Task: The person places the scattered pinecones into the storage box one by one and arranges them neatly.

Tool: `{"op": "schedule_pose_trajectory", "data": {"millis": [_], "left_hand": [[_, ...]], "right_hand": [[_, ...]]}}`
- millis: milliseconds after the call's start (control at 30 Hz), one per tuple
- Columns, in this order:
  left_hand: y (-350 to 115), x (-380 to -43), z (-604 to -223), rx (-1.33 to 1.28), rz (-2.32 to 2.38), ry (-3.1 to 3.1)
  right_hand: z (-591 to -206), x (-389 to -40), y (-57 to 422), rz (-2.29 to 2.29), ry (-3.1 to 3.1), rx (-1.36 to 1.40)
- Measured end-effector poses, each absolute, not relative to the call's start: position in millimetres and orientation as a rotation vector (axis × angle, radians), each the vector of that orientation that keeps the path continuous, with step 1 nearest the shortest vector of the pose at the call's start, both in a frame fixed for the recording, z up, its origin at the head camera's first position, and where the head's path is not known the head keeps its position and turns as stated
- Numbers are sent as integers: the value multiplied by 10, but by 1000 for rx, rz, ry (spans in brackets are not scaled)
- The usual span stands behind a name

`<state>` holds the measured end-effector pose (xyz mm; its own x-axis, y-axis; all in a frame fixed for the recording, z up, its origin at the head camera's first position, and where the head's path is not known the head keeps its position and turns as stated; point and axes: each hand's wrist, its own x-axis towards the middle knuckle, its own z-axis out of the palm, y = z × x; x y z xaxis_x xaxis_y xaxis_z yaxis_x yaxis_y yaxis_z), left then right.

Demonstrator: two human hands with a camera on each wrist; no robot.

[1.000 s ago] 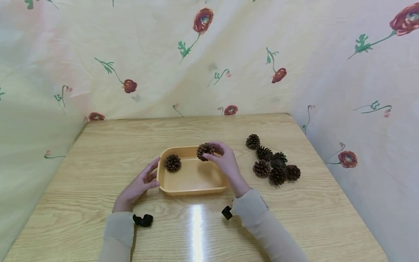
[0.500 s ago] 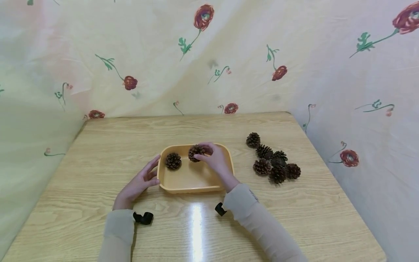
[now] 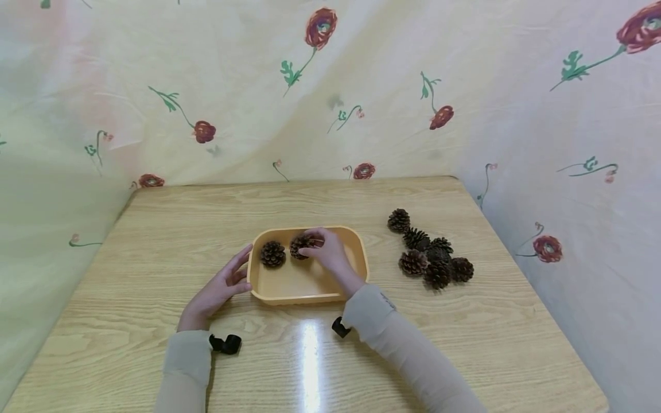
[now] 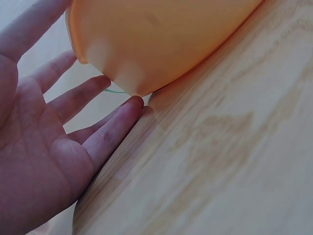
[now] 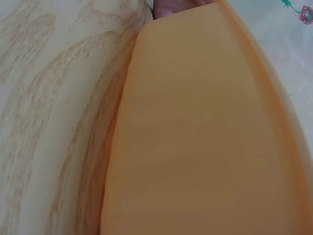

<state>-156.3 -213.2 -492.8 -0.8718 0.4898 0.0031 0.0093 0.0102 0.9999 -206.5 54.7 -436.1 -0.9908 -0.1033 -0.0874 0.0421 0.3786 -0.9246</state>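
In the head view a shallow yellow-orange plastic bin (image 3: 304,299) sits on the table. My left hand (image 3: 219,289) rests at its left end, and the left wrist view shows the extended fingers (image 4: 110,132) touching the bin's outer wall. Inside the bin, toward the back, my right hand (image 3: 330,252) holds a brown pine cone (image 3: 298,246) between thumb and fingers, low over the floor. Another pine cone (image 3: 272,254) lies just left of it in the back left corner. From the right wrist, the bin's front wall (image 5: 195,122) hides the right hand and its cone.
Several pine cones (image 3: 438,274) lie in a loose cluster on the wooden table (image 3: 496,338) right of the bin, with one cone (image 3: 399,220) at the cluster's back end. A flower-patterned cloth (image 3: 248,115) hangs behind the table and along its sides.
My right hand has carried its pine cone leftward and down into the bin, close to the other cone. The left hand has stayed against the bin's left end.
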Motion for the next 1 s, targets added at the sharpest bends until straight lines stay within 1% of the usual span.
{"op": "schedule_pose_trajectory", "data": {"millis": [400, 1000], "left_hand": [[-2136, -1585, -4973, 514, 1910, 1964], [-2147, -1576, -4959, 501, 1933, 1949]], "right_hand": [[-4423, -2087, 489, -1626, 2491, -12], [-4421, -2086, 445, -1571, 2515, -78]]}}
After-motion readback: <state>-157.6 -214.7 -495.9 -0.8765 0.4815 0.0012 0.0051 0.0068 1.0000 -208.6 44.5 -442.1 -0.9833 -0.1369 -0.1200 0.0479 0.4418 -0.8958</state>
